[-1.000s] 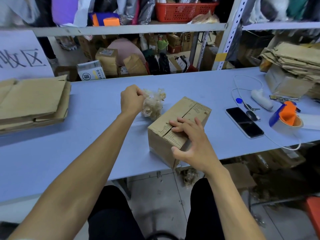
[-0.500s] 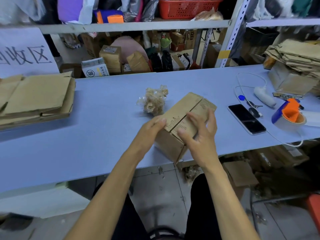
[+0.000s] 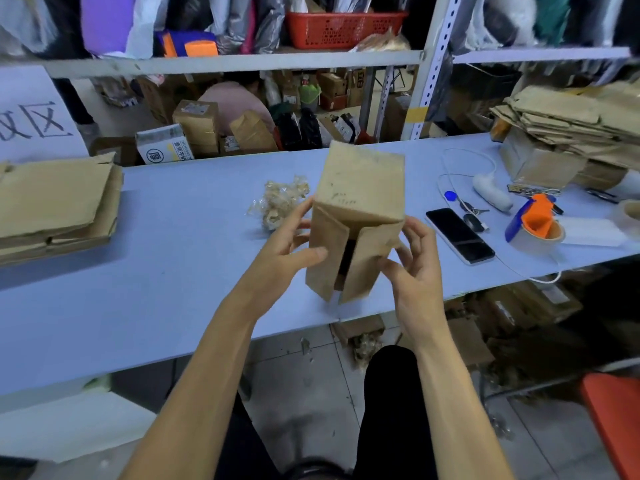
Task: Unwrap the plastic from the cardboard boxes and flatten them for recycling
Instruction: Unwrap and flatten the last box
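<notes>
A brown cardboard box (image 3: 360, 195) is held up above the blue table (image 3: 166, 271), tipped so its flapped end faces me, with a dark gap between the two flaps. My left hand (image 3: 287, 247) grips its left side, thumb on the left flap. My right hand (image 3: 412, 258) holds the right side, fingers curled at the right flap. A crumpled wad of clear plastic wrap (image 3: 280, 202) lies on the table just behind my left hand.
Flattened cardboard (image 3: 55, 202) is stacked at the table's left, and more cardboard (image 3: 571, 123) is piled at the far right. A black phone (image 3: 459, 235), keys, a white scanner (image 3: 491, 192) with its cable and an orange tape dispenser (image 3: 535, 223) lie to the right.
My left hand let go of the plastic wad and came to the box. Both hands lifted the box off the table and tipped its flapped end toward me.
</notes>
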